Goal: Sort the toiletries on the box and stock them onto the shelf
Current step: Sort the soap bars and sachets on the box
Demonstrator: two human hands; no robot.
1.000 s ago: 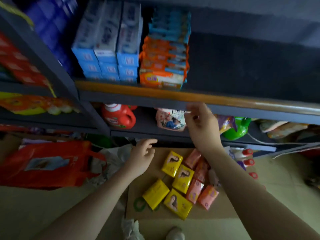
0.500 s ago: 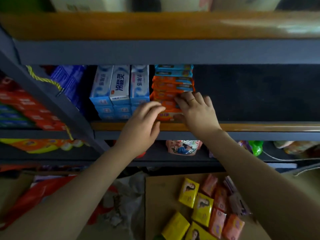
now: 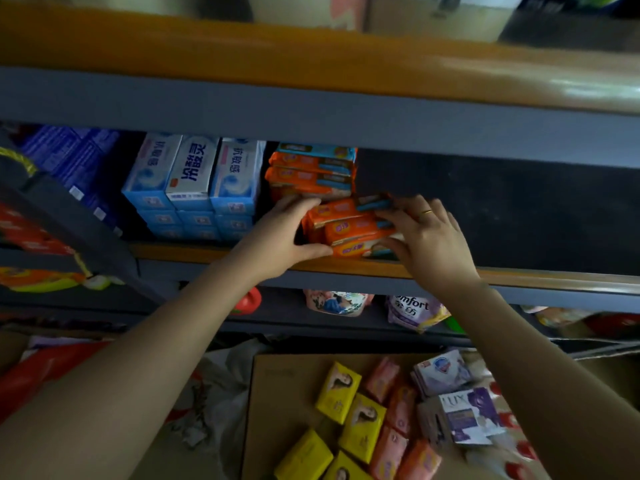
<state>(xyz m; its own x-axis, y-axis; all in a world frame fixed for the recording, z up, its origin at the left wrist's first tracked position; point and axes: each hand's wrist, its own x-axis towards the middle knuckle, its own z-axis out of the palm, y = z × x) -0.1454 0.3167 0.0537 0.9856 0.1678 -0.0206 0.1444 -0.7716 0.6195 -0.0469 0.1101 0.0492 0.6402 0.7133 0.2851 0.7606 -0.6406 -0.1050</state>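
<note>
A short stack of orange soap packs (image 3: 349, 226) sits at the front edge of the middle shelf (image 3: 214, 252). My left hand (image 3: 280, 237) grips its left side, fingers on top and thumb under the front. My right hand (image 3: 427, 237) holds its right side with curled fingers. Behind it stands a taller pile of orange packs (image 3: 311, 174). Below, a cardboard box (image 3: 277, 393) carries yellow soap bars (image 3: 337, 393), pink soap bars (image 3: 398, 410) and purple Lux packs (image 3: 467, 417).
Blue toothpaste boxes (image 3: 190, 181) fill the shelf left of the orange packs. The shelf to the right (image 3: 502, 220) is dark and bare. A lower shelf holds a Comfort pouch (image 3: 414, 311) and a red bottle (image 3: 247, 301). A red bag (image 3: 41, 372) lies at lower left.
The view rose from the box to the shelf. Both hands went up to the orange soap packs and now hold a short stack pulled forward and right of the taller pile.
</note>
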